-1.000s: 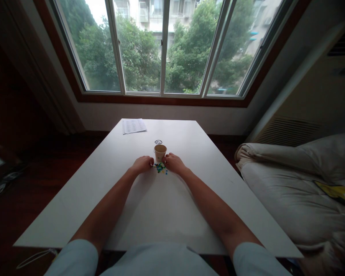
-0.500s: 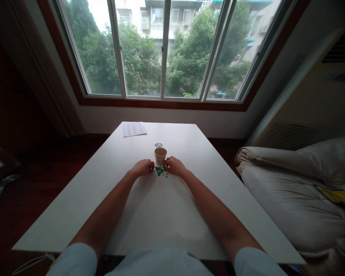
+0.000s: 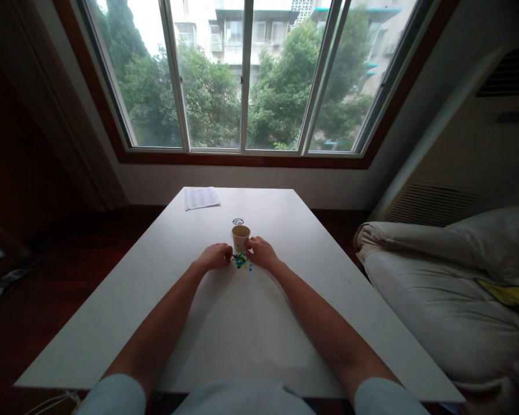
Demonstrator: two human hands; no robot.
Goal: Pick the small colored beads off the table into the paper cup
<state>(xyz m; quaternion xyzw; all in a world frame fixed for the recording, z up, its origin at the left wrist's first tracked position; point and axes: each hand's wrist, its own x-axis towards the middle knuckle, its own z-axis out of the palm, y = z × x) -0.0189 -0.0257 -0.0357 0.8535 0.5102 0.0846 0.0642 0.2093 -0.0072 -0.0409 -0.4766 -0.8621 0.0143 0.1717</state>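
Observation:
A small tan paper cup (image 3: 241, 241) stands upright on the white table (image 3: 251, 328), its mouth facing up. Just in front of it lies a loose pile of tiny green, blue and yellow pieces (image 3: 242, 262), too small to name. My left hand (image 3: 215, 257) rests at the pile's left edge with its fingers curled together. On the other side, my right hand (image 3: 262, 252) is closed, fingertips pinched by the cup's lower right side and the pile. Whatever either hand's fingertips hold is too small to make out.
Behind the cup lies a round, clear, dark-rimmed object (image 3: 238, 221), perhaps a lid. Sheets of paper (image 3: 202, 198) are at the table's far left corner. A covered sofa or bed (image 3: 415, 300) stands to the right, and a window (image 3: 242, 80) is beyond the table.
The view has tilted slightly, so the table sits a little lower in it. Both hands stay about the same place beside the pile, with only small finger movement.

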